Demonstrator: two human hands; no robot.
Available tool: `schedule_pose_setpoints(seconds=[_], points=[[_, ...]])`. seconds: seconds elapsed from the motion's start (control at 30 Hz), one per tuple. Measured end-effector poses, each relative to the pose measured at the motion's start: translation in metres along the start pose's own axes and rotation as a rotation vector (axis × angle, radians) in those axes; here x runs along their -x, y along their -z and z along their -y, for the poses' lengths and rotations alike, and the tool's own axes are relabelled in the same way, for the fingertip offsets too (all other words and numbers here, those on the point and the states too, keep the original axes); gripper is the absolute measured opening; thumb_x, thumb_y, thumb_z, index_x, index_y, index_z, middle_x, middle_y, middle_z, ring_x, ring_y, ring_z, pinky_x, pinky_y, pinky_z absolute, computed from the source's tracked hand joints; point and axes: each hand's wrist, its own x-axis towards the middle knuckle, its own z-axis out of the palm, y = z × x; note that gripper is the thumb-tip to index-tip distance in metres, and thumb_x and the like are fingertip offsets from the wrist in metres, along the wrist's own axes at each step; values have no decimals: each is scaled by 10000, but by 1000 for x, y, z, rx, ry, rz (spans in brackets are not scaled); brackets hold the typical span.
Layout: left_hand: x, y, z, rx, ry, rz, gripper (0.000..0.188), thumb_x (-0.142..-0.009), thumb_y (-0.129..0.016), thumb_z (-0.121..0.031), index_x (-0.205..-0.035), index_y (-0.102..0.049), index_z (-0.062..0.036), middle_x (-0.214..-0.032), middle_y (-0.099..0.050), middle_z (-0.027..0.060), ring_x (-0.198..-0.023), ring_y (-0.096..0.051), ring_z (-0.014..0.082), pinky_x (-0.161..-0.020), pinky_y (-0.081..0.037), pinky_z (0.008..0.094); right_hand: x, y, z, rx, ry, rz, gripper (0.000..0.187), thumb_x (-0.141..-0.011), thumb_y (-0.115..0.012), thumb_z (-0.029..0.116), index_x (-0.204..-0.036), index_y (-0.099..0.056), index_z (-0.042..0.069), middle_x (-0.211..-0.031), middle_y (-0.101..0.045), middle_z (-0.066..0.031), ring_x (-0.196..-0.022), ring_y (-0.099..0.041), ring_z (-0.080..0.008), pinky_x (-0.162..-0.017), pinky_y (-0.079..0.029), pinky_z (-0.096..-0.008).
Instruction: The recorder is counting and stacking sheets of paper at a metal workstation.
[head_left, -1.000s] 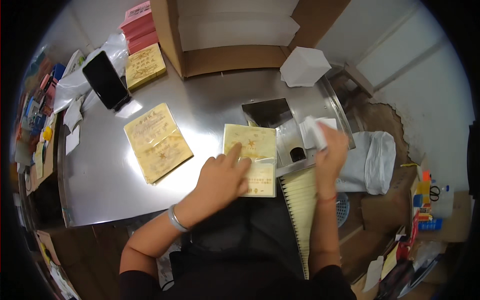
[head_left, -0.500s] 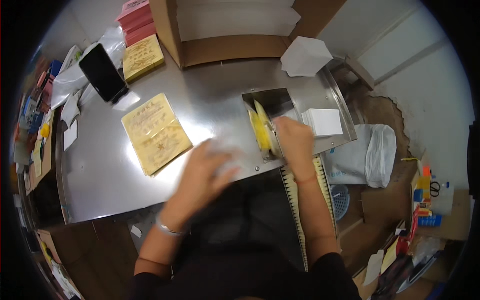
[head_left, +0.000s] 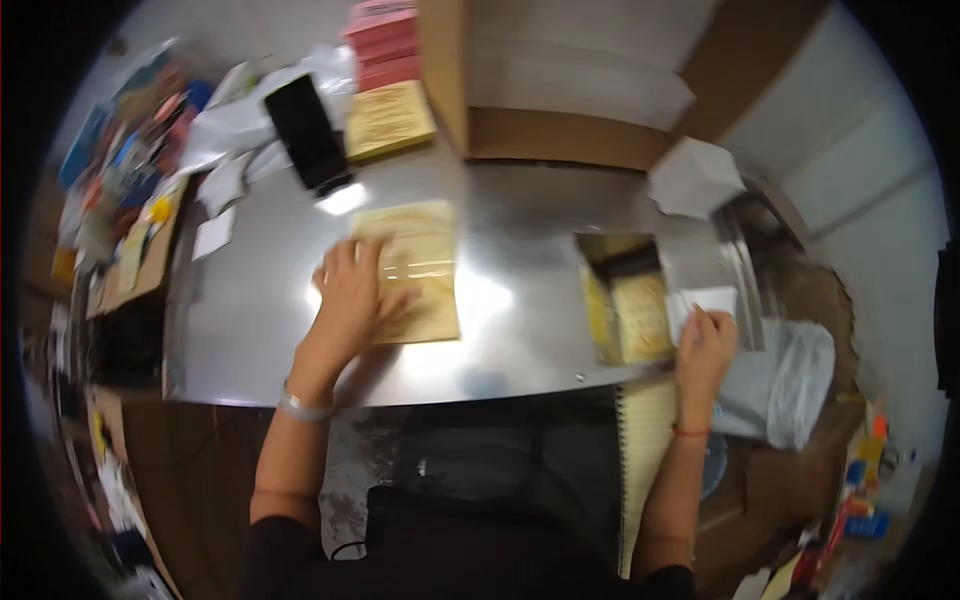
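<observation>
My left hand (head_left: 352, 300) rests at the left edge of a flat yellow printed packet (head_left: 425, 265) in a clear sleeve, fingers spread, partly over it. The hand is slightly blurred. My right hand (head_left: 708, 345) is at a small stack of white cards (head_left: 712, 298), thumb and fingers pinched on the top card; whether it is lifted from the stack is hard to see. Left of that hand, a rectangular opening (head_left: 622, 250) in the metal table holds a yellow printed packet (head_left: 643, 318) and another yellow piece (head_left: 597, 310) along its left wall.
A phone on a stand (head_left: 305, 135) is at the back left of the metal table (head_left: 250, 330). Yellow packets (head_left: 392, 115) and pink stacks (head_left: 385, 45) stand beside a large cardboard box (head_left: 560, 135). White paper (head_left: 697, 178) lies back right; a white bag (head_left: 790, 385) hangs below.
My left hand has moved onto the yellow packet. My right hand has left the table opening and gone right to the white cards. The whole view has shifted.
</observation>
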Motion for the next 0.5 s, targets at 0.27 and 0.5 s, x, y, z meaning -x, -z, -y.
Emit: schedule_pose_setpoints(seconds=[0.27,0.5], points=[[-73,-14,85,-359,65,-323,743,-828,-679,-429,-1413,-385,-78,-1448,-428,141,-1059,-504,328,-870,-386,462,5,-13,3,-66,12,-16,190,-891,-588,58,-1030,-686,-27,-945,-565,-141,-905,-525,-302,-799,-437,-392],[13,-6,4,25,-112,17,522,-803,-695,-165,-1299,-535,-162,-1292,-501,118,-1120,-477,311,-898,-392,473,3,-11,-3,-96,-37,-35,193,-907,-597,74,-1040,-686,-34,-1017,-567,-138,-952,-544,-289,-814,-455,-376]])
